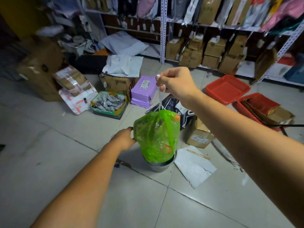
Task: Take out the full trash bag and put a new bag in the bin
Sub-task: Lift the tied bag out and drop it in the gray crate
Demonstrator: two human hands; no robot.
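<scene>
A: Nearest, two bare forearms over grey tile. Left hand [124, 139] low, fingers curled against the side of the green trash bag [157, 136]; closed on the plastic or merely pressed to it, cannot tell.

B: Centre: bag gathered shut at the neck, hanging from white drawstrings [161, 96], bottom still dipped inside the small grey bin [162, 165].

A: Right hand [176, 82] high, fingers pinched shut on those strings.

B: Risks?

A: Thin strings carrying a full load; could snap or slip. Bottom could drag the bin over on the way out. Cardboard box [199, 134] and white foam sheet [194, 167] just right of the bin, easy to snag.

B: No fresh bag anywhere in view.
</scene>
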